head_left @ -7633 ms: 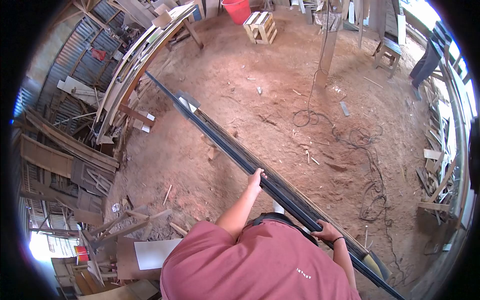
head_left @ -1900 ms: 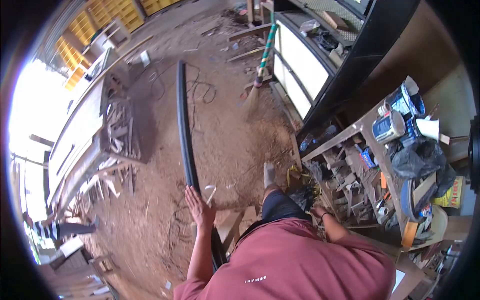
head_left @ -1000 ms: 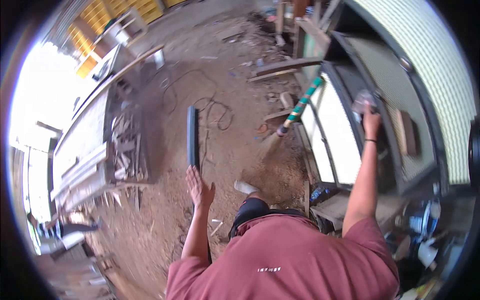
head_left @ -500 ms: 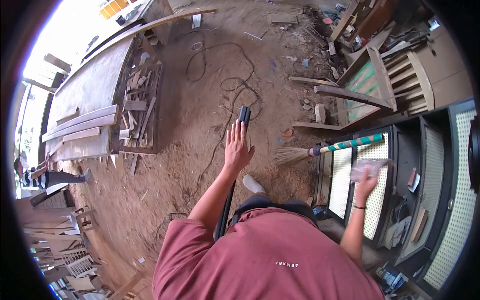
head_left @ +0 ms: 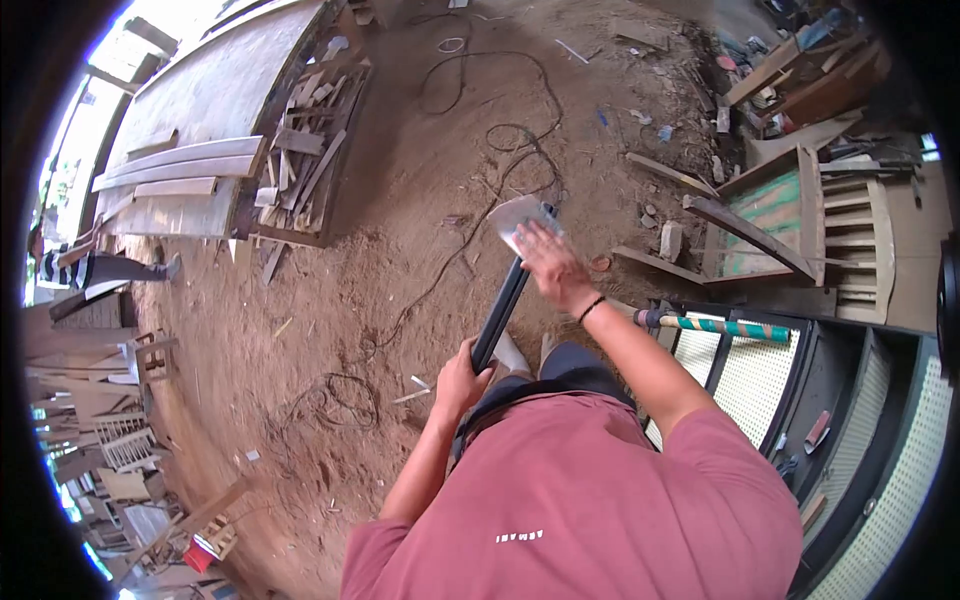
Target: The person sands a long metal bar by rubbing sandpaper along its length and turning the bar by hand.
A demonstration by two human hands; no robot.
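My left hand (head_left: pixel 463 383) is wrapped round the lower part of a pair of dark, slim wooden-looking bars (head_left: pixel 501 312), which slant up and away from my waist. At their far end, my right hand (head_left: pixel 553 264) presses a pale, thin sheet (head_left: pixel 516 216) against them. The sheet looks like cloth or plastic; I cannot make out which. Its edge spreads out to the left past my fingers. The palm side of my right hand is hidden.
A broom (head_left: pixel 735 327) with a green-banded handle lies to the right by dark cabinets (head_left: pixel 850 400) with woven panels. A cable (head_left: pixel 548 95) loops over the dirt floor. Left stand a workbench (head_left: pixel 205 95) with boards and a person (head_left: pixel 105 266); chair frames (head_left: pixel 760 235) lie right.
My right hand has come from the cabinets on the right to the bars' far end, bringing the pale sheet. My left hand has moved down from that end and closed round the bars.
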